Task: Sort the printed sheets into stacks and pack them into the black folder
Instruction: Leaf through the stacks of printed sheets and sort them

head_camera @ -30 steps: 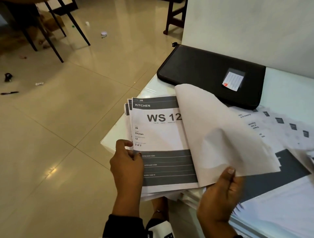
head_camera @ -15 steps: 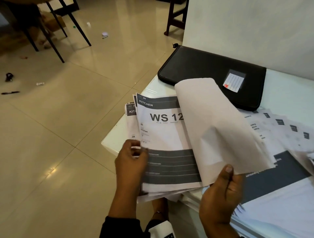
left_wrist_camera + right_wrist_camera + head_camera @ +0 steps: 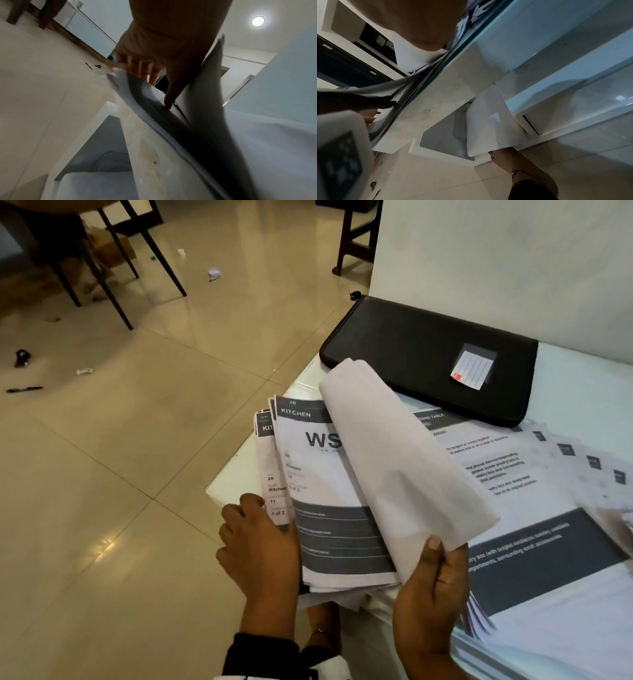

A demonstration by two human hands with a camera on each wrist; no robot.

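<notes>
Left hand (image 3: 260, 546): thumb on top and fingers beneath, clamped on the left edge of the kitchen stack (image 3: 329, 508) at the near-left corner of the white table (image 3: 582, 392); in the left wrist view, fingers (image 3: 142, 69) curled under the sheets.
Kitchen stack: loosely fanned, overhanging the near table edge, top page headed "KITCHEN" and "WS", rest of the number hidden.
Lifted sheet (image 3: 394, 460): blank back showing, curled up and over to the right, covering part of the top page.
Right hand (image 3: 431, 587): thumb pinching the near corner of the lifted sheet.
Spread sheets (image 3: 534, 508): right of the stack, overlapping across the table, not squared.
Black folder (image 3: 428, 357): far side, against the wall, closed and flat, near edge touching the sheets.
Step in hand: sorting, by the look of it; packing not begun.
Next move: likely carrying the lifted sheet to its own pile without dragging the page beneath, left grip holding the stack off the edge.
</notes>
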